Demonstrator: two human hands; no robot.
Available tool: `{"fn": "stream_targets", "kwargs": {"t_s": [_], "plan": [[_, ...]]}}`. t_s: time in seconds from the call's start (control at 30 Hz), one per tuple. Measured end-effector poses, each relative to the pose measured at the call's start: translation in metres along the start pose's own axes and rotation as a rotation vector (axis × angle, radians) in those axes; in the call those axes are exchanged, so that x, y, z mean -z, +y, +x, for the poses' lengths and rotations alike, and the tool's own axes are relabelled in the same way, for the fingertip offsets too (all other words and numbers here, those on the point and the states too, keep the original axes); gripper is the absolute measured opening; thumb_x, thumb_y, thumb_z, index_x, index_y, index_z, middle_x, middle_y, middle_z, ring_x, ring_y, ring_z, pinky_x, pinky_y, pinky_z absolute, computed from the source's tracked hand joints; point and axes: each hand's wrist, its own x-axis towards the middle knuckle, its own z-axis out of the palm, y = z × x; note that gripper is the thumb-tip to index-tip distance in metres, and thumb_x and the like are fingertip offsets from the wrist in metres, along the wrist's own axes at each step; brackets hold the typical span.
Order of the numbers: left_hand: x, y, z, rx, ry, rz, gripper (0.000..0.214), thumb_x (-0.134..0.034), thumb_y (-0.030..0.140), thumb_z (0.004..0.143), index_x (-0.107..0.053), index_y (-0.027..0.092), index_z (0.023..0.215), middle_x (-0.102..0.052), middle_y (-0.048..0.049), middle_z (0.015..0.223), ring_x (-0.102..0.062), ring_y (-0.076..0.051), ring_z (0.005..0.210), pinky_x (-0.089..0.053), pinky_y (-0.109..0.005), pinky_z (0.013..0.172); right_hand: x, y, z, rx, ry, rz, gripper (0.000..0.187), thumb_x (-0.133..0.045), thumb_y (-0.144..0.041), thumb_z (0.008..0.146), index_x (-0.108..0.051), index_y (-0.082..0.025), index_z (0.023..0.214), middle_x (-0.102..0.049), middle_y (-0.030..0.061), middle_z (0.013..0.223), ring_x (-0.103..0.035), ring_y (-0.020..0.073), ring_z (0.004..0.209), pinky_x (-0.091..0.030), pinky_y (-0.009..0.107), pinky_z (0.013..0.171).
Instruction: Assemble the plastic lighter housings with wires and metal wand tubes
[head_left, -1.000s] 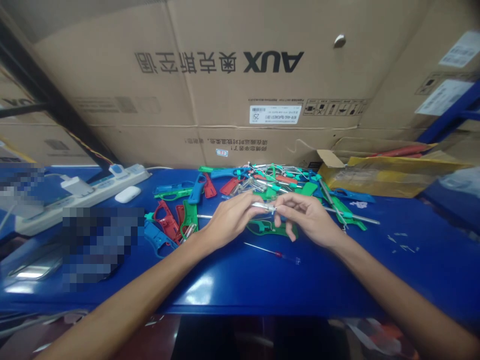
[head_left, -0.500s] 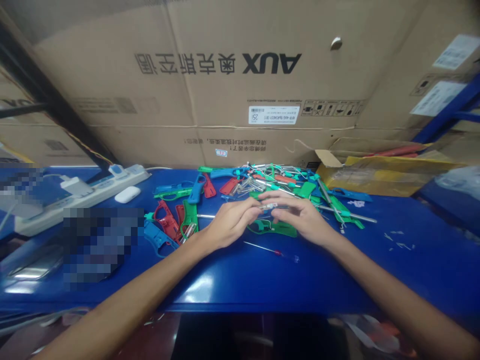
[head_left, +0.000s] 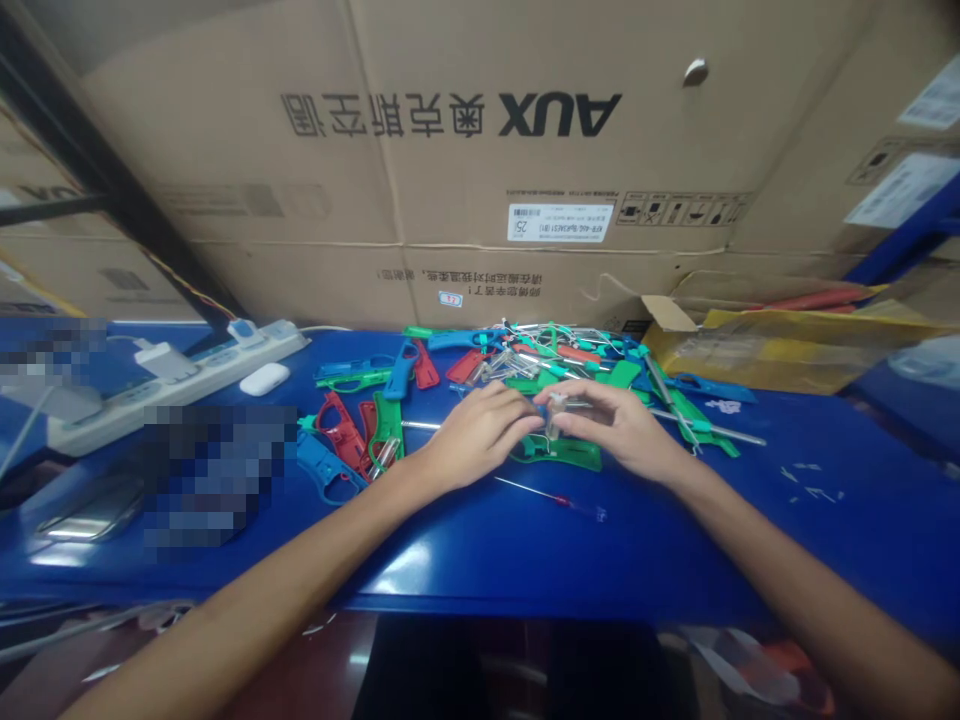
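A small clear-and-metallic part (head_left: pixel 556 405) stands between the thumb and fingers of my right hand (head_left: pixel 626 428), which is closed on it. Close beside it on the left, my left hand (head_left: pixel 480 435) has its thumb and fingers pressed together; what they pinch is hidden. Under the hands lies a green handle-shaped plastic shell (head_left: pixel 574 455). A thin screwdriver (head_left: pixel 561 499) with a red collar and a see-through handle rests on the blue table (head_left: pixel 465 560), nearer to me.
Behind my hands is a pile of metal rods, wires and coloured pieces (head_left: pixel 562 350). Red, blue and green shells (head_left: pixel 345 430) lie left, near a power strip (head_left: pixel 202 385) and a white case (head_left: pixel 264 379). A yellow-taped box (head_left: pixel 765 350) stands back right; white scraps (head_left: pixel 814 492) lie right.
The small part has turned from lying flat between both hands to more upright in my right fingers. My left fingertips have shifted slightly. The whole view has moved a little to the right.
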Motion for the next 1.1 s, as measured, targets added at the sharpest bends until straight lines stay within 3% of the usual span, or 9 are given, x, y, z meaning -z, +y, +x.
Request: {"fn": "stream_targets", "kwargs": {"t_s": [0.1,0.17,0.23,0.5,0.8,1.1], "plan": [[-0.004,-0.004,-0.001,0.032,-0.029,0.063,0.029,-0.042,0.032,0.107,-0.066,0.016,0.106,-0.071,-0.0065,0.103,-0.062,-0.021,0.097,-0.046,-0.038,0.090,0.018,-0.010,-0.005,-0.195,-0.248,-0.057,0.022,-0.073,-0.041,0.087,-0.067,-0.021,0.093,-0.071,0.0022,0.085,-0.065,0.0144,0.069,-0.053,0.031,0.067],[-0.006,-0.006,-0.003,0.070,-0.065,0.090,0.030,-0.042,0.030,0.107,-0.068,0.017,0.101,-0.072,-0.0059,0.098,-0.063,-0.021,0.094,-0.046,-0.037,0.086,0.027,-0.014,-0.009,-0.272,-0.384,-0.102,0.023,-0.073,-0.042,0.085,-0.067,-0.020,0.092,-0.071,0.0011,0.079,-0.064,0.0140,0.065,-0.053,0.029,0.064],[-0.007,-0.006,-0.004,0.099,-0.093,0.098,0.030,-0.043,0.031,0.106,-0.069,0.017,0.099,-0.073,-0.0049,0.098,-0.065,-0.020,0.094,-0.045,-0.036,0.085,0.030,-0.013,-0.010,-0.275,-0.425,-0.153,0.024,-0.074,-0.042,0.084,-0.068,-0.020,0.093,-0.072,0.0021,0.084,-0.066,0.0145,0.070,-0.053,0.029,0.066],[-0.005,-0.011,-0.006,0.105,-0.126,0.117,0.031,-0.045,0.035,0.106,-0.070,0.018,0.100,-0.071,-0.0048,0.096,-0.065,-0.020,0.093,-0.046,-0.033,0.083,0.013,0.002,-0.007,-0.236,-0.413,-0.095,0.027,-0.071,-0.044,0.087,-0.063,-0.019,0.095,-0.066,0.0016,0.092,-0.067,0.0127,0.072,-0.059,0.029,0.067],[-0.006,-0.010,-0.002,0.143,-0.097,-0.043,0.020,-0.055,0.029,0.101,-0.072,0.019,0.097,-0.068,-0.0050,0.096,-0.064,-0.020,0.090,-0.049,-0.033,0.081,0.005,0.010,-0.004,-0.128,-0.318,-0.105,0.028,-0.068,-0.046,0.090,-0.065,-0.021,0.099,-0.066,0.0010,0.090,-0.062,0.0112,0.066,-0.055,0.025,0.055],[-0.008,-0.014,-0.002,0.130,0.013,-0.108,0.014,-0.058,0.026,0.099,-0.070,0.019,0.100,-0.070,-0.0037,0.096,-0.064,-0.020,0.091,-0.049,-0.036,0.084,0.016,0.016,0.000,0.064,-0.153,-0.495,0.023,-0.063,-0.043,0.094,-0.067,-0.022,0.103,-0.067,0.0009,0.084,-0.059,0.0157,0.073,-0.045,0.030,0.068]]}}
